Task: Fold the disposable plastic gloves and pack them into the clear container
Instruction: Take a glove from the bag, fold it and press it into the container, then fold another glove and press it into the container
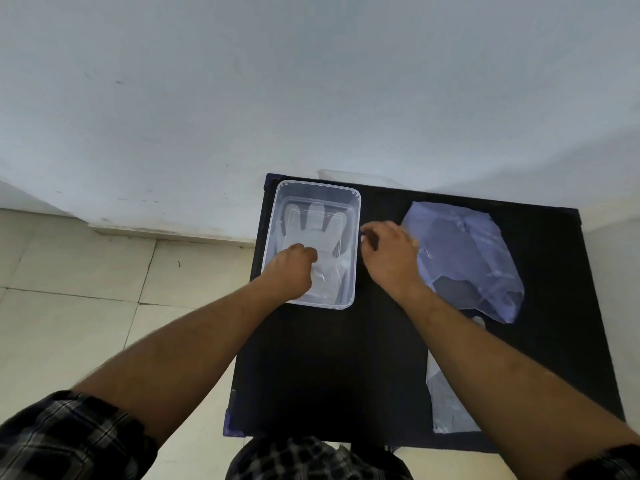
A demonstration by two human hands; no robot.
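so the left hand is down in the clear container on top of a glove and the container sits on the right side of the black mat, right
Not quite. The clear container sits on the left side of the black mat, not the right; the head view shows it. The rest holds: the left hand is down inside it on a glove. The right side of the mat holds the pile of plastic gloves.

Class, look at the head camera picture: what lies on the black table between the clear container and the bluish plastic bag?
In the head view, the right hand hovers between the clear container and the bluish plastic bag; otherwise only bare black table shows there.
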